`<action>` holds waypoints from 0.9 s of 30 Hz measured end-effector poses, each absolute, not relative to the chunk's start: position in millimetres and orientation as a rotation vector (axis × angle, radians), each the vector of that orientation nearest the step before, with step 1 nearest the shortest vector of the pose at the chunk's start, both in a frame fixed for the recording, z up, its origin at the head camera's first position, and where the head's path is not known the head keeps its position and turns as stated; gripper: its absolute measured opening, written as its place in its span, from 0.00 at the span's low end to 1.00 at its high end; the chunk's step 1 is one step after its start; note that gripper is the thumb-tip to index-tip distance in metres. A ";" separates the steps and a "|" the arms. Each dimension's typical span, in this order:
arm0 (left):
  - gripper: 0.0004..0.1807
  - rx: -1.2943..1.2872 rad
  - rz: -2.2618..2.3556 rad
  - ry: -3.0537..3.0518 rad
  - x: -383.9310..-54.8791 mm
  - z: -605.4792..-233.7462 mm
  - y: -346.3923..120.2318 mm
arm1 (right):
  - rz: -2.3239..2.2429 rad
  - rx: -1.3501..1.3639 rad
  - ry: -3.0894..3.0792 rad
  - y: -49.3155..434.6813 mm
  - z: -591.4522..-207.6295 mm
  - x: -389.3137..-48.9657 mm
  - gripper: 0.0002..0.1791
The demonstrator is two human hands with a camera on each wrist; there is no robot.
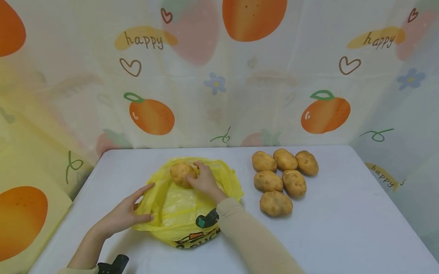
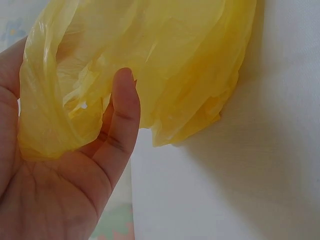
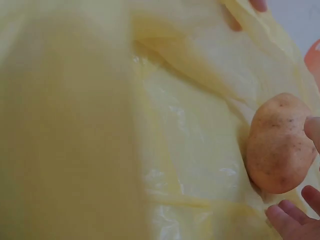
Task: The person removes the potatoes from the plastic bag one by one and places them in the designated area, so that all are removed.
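Note:
A yellow plastic bag [image 1: 178, 208] lies spread on the table with its mouth facing up. My left hand [image 1: 121, 217] holds the bag's left rim; in the left wrist view the thin film [image 2: 55, 115] passes between the thumb and fingers. Inside, near the far side, sits a potato [image 1: 182, 174]. My right hand [image 1: 206, 182] reaches into the bag at the potato's right side. Seen from the right wrist, its fingers are spread, one fingertip overlapping the potato [image 3: 280, 145], the others [image 3: 290, 217] apart from it.
Several loose potatoes [image 1: 276, 204] lie grouped on the white table [image 1: 337, 230], right of the bag. A printed cloth [image 1: 239, 91] with fruit pictures hangs behind the table's back edge. Each wrist carries a small black camera [image 1: 112, 266].

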State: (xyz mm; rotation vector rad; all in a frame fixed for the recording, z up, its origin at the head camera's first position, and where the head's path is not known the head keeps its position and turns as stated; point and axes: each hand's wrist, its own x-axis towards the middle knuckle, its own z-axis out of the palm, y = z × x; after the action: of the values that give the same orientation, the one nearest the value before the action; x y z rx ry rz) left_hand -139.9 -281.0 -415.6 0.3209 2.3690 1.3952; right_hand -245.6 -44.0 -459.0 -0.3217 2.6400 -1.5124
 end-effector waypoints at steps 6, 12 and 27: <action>0.49 0.309 1.412 2.351 -140.7 -417.3 -280.7 | -1.508 -0.297 2.611 -48.5 -462.8 -245.8 0.34; 0.49 0.306 1.420 2.341 -140.8 -417.5 -282.1 | -1.487 -0.320 2.609 -51.9 -461.9 -244.1 0.34; 0.49 0.299 1.423 2.341 -139.2 -415.8 -283.7 | -1.385 -0.260 2.630 -53.7 -464.2 -239.0 0.36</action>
State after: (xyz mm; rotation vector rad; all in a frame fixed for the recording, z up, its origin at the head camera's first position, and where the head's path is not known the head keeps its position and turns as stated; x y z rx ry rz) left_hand -139.2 -283.7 -415.8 0.2992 2.3406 1.4229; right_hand -239.0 -53.7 -464.2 -0.2599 2.6303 -1.3848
